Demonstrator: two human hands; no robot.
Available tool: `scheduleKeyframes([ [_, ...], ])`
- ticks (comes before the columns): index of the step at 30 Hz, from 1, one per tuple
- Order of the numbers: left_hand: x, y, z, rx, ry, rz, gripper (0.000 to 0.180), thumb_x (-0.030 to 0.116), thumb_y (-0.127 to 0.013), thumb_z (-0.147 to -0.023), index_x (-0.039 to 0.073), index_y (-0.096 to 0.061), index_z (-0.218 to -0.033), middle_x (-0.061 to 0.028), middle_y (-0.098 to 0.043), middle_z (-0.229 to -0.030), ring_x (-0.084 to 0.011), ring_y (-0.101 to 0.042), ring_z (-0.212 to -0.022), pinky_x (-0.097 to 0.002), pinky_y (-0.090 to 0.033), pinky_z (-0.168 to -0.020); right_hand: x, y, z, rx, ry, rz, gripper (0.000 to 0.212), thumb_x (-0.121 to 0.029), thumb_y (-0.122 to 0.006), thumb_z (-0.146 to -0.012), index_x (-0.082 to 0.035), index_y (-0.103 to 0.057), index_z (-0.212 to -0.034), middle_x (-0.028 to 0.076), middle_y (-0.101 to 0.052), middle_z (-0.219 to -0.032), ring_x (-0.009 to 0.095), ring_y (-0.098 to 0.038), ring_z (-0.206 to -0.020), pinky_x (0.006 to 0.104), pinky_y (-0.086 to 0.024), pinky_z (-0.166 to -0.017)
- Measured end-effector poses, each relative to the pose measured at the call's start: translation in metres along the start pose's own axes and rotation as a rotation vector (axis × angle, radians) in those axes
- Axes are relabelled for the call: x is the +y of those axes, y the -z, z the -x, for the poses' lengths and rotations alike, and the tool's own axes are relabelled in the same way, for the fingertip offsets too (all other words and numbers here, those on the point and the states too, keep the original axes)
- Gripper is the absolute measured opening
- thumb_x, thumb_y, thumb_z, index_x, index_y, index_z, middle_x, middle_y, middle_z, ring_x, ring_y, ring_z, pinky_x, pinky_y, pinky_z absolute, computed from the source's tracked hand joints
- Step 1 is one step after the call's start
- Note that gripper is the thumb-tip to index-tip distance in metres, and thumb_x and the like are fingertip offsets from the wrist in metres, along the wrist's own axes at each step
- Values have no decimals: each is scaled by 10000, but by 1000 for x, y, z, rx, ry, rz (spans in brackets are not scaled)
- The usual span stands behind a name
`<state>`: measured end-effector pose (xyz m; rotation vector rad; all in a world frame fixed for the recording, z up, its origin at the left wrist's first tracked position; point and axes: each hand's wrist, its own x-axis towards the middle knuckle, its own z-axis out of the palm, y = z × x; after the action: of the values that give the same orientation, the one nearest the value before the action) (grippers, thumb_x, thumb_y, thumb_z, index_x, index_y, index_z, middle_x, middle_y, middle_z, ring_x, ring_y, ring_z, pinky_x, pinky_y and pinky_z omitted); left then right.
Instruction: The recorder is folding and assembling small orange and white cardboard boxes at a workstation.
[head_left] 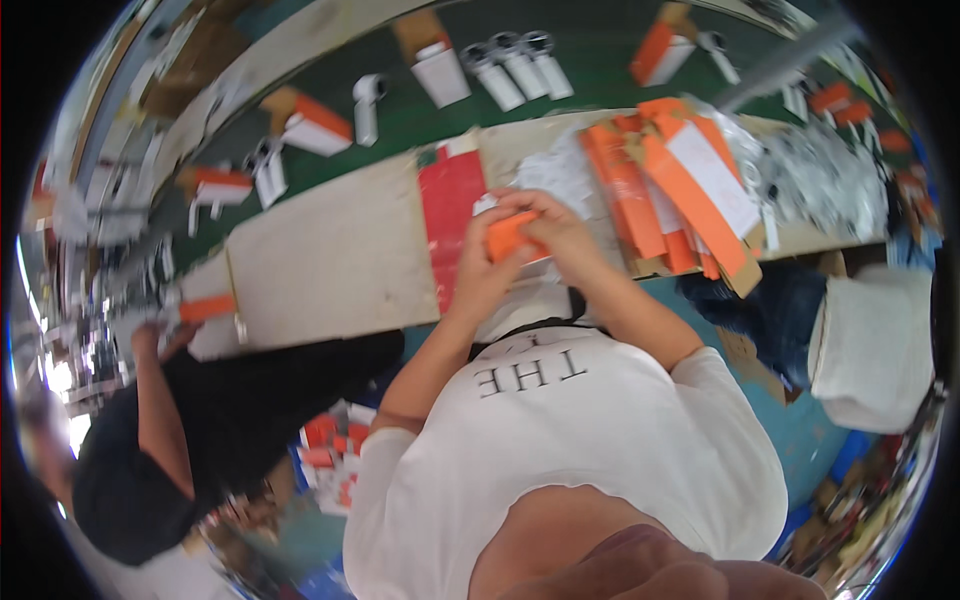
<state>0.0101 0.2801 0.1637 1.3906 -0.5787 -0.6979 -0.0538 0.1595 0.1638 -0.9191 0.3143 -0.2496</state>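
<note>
Both my hands are closed round a small orange carton (510,236) in front of my chest, over the table's near edge. My left hand (482,268) grips its left side, with the thumb along the lower edge. Wrapped over the top and right side is my right hand (560,236). A white part shows at the carton's underside; whether the carton is folded up fully cannot be made out. Just left of it lies a red sheet (436,205) on the table. Behind my right hand is a heap of white plastic bags (556,170).
Flattened orange cartons (680,190) are stacked to the right, beside clear plastic bags (825,175). Across the table runs a green belt (400,125) carrying white handheld devices (520,75) and orange-white boxes (440,75). At left, a co-worker in black (215,430) handles an orange carton (205,308).
</note>
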Motion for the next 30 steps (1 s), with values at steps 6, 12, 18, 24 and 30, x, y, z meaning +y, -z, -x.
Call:
scheduleKeyframes([
  [6, -12, 47, 0, 172, -128, -149, 566, 166, -721, -696, 48, -469, -1189, -95, -497, -1123, -207, -521, -990, -298, -432, -840, 25, 43, -25, -65, -191, 123, 418, -219, -508, -856, -9, -467, -1216, 104, -468, -1259, 220, -431, -1168, 332, -310, -993],
  [12, -77, 134, -11, 675, 196, 302, 387, 251, -667, -783, 4, -547, -1057, -51, -595, -904, -153, -579, -829, -254, -477, -711, 85, 117, -44, 186, 418, 1908, 333, -167, -522, -833, -105, -543, -1160, 105, -500, -1222, 296, -411, -1188, 393, -309, -993],
  [18, -108, 138, 15, 948, 524, 685, 439, 413, -504, -857, 38, -511, -1085, -112, -564, -1031, -234, -565, -925, -394, -497, -782, 96, 133, -38, 96, 357, 1576, 345, -109, -583, -772, -183, -597, -1109, 54, -487, -1255, 294, -389, -1208, 409, -310, -997],
  [24, -124, 144, 21, 759, 711, 1117, 443, 410, -392, -901, 34, -471, -1122, -148, -539, -1101, -296, -547, -993, -426, -468, -854, 90, 132, -36, 267, 687, 1636, 241, -106, -640, -739, -175, -675, -967, 79, -547, -1154, 304, -451, -1107, 397, -361, -927],
  [30, -133, 141, 24, 729, 774, 1039, 469, 439, -371, -903, 44, -470, -1135, -134, -545, -1094, -279, -555, -981, -416, -481, -832, 9, 4, -18, 74, 790, 1118, 226, 17, -636, -686, -104, -662, -875, 58, -582, -867, 198, -571, -770, 273, -465, -600],
])
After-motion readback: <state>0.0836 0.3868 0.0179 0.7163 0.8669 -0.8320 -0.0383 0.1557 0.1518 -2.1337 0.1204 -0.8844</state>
